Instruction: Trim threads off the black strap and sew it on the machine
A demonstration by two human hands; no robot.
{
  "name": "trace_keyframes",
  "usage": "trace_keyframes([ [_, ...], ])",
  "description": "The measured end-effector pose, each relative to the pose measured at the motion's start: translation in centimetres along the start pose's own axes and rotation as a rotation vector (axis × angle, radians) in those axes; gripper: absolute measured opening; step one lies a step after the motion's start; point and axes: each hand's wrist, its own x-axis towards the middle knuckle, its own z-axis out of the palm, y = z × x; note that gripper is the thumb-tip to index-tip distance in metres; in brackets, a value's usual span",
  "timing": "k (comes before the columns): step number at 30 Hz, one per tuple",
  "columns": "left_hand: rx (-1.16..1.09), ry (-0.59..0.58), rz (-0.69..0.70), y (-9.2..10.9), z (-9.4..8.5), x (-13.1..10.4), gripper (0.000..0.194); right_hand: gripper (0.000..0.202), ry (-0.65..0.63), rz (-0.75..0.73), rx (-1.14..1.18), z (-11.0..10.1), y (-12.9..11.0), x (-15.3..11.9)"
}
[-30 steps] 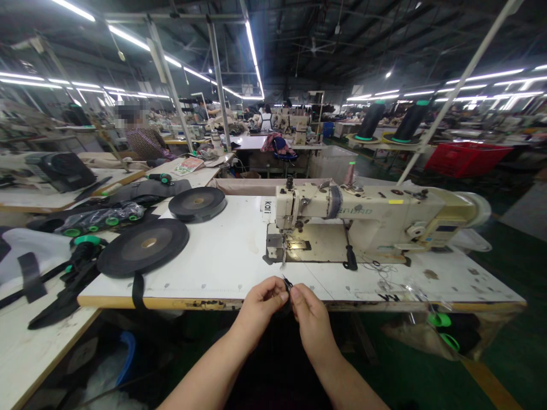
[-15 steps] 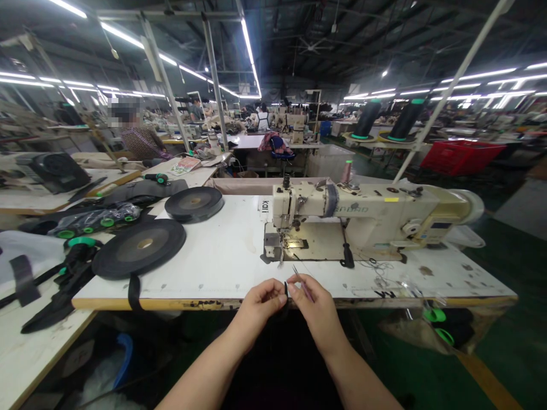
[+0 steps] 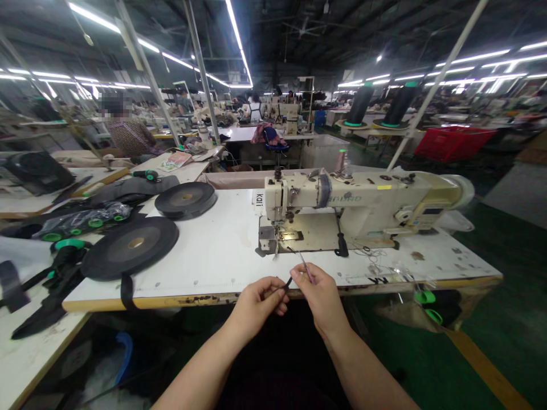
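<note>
My left hand (image 3: 261, 302) is closed, thumb against fingers, on a small black strip (image 3: 288, 282). The strip runs up to the fingertips of my right hand (image 3: 317, 290), which also pinch a slim pair of tweezers (image 3: 305, 264). Past the fingers, the tweezers' thin tips point up and left at the sewing machine's needle area. Both hands are over the front table edge, close together. Just beyond them stands the cream sewing machine (image 3: 363, 210), its lit metal plate (image 3: 293, 235) under the needle.
Two rolls of black tape, a large roll (image 3: 149, 253) and a smaller one (image 3: 188, 199), lie on the white table (image 3: 213, 239) at left. A black-handled screwdriver (image 3: 341, 244) leans on the machine. Loose threads lie at right. A person (image 3: 128, 134) sits further back left.
The view has shifted, so the scene sits slightly left and higher. My right hand has risen relative to my left, and more of the black strip shows between them.
</note>
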Motion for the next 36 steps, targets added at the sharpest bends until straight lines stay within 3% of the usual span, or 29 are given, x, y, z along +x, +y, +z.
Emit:
trace_keyframes([
  [8, 0.176, 0.088, 0.098, 0.2, 0.0, 0.1, 0.037, 0.033, -0.168, 0.064, -0.068, -0.1, 0.0, -0.7],
  [15, 0.171, 0.088, 0.146, 0.6, 0.0, -0.2, 0.031, 0.026, -0.187, 0.035, -0.062, 0.0, 0.1, -0.8],
  [20, 0.385, 0.140, 0.231, 0.6, 0.5, -0.6, 0.027, 0.021, -0.059, 0.045, -0.035, 1.1, 0.6, -1.4],
  [24, 0.602, 0.158, 0.349, 0.6, 0.6, -0.6, 0.023, 0.021, 0.019, 0.145, 0.175, 2.2, 1.5, -1.7],
  [27, 0.488, 0.150, 0.260, 0.6, 0.4, -0.3, 0.026, 0.026, -0.059, 0.227, 0.272, 2.3, 1.7, -1.6],
  [32, 0.390, 0.078, 0.185, 0.1, 0.4, -0.4, 0.022, 0.036, -0.144, 0.081, 0.068, 1.3, 0.9, -1.1],
  [36, 0.264, 0.143, 0.134, -0.2, 0.6, -0.6, 0.024, 0.047, -0.208, 0.078, -0.012, 0.7, 0.8, -0.7],
])
